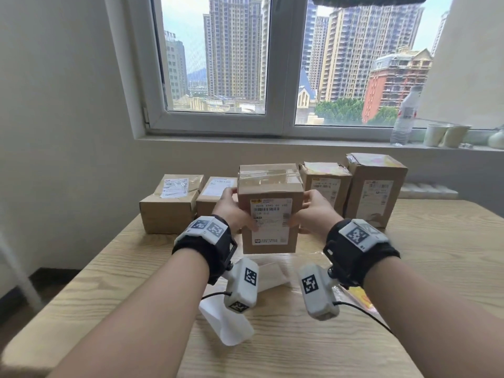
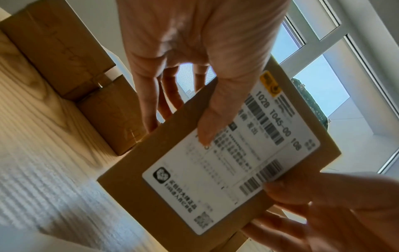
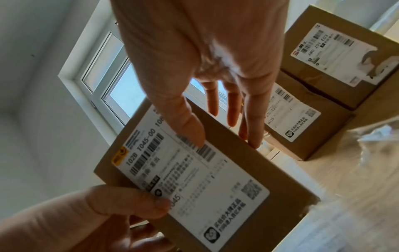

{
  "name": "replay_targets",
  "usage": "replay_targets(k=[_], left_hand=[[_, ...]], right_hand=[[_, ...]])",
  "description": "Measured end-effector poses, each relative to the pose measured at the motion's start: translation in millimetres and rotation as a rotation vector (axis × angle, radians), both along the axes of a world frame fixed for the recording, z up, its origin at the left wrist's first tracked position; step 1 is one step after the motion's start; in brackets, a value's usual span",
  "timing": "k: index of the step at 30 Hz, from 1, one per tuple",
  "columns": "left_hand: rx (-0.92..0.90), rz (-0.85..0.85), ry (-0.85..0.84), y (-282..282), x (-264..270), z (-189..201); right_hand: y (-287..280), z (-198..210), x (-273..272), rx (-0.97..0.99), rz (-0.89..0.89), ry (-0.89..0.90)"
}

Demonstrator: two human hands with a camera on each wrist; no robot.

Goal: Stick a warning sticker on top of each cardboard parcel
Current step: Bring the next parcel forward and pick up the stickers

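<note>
I hold one cardboard parcel (image 1: 270,186) upright in front of me, with its white shipping label facing me. My left hand (image 1: 231,208) grips its left side and my right hand (image 1: 311,208) its right side. Both thumbs lie on the label and the fingers reach behind. The left wrist view shows the left hand (image 2: 172,105) on the parcel (image 2: 151,196); the right wrist view shows the right hand (image 3: 215,95) on the same parcel (image 3: 270,170). Its taped top carries no sticker that I can see. A yellow sticker sheet (image 1: 360,297) lies under my right forearm.
Several more parcels stand in a row behind: two low ones at the left (image 1: 170,205) (image 1: 215,192) and two taller ones at the right (image 1: 327,184) (image 1: 376,186). White backing paper (image 1: 231,323) lies on the wooden table (image 1: 109,282). A bottle (image 1: 405,118) and cups (image 1: 441,135) stand on the sill.
</note>
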State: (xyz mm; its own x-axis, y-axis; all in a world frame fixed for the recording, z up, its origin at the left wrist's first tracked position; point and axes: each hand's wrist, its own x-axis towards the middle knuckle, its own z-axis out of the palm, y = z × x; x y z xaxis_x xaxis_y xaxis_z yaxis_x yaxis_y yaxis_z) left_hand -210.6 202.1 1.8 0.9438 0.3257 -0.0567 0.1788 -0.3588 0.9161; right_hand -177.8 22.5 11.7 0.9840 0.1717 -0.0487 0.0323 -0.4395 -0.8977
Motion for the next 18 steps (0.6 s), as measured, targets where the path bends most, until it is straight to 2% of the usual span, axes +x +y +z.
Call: replay_targets(k=[6, 18], left_hand=[[0.031, -0.016, 0.106, -1, -6, -7], [0.085, 0.0, 0.179, -2, -12, -8]], right_hand=[[0, -15, -6, -0.016, 0.039, 0.043], [0, -23, -3, -0.077, 0.028, 0.017]])
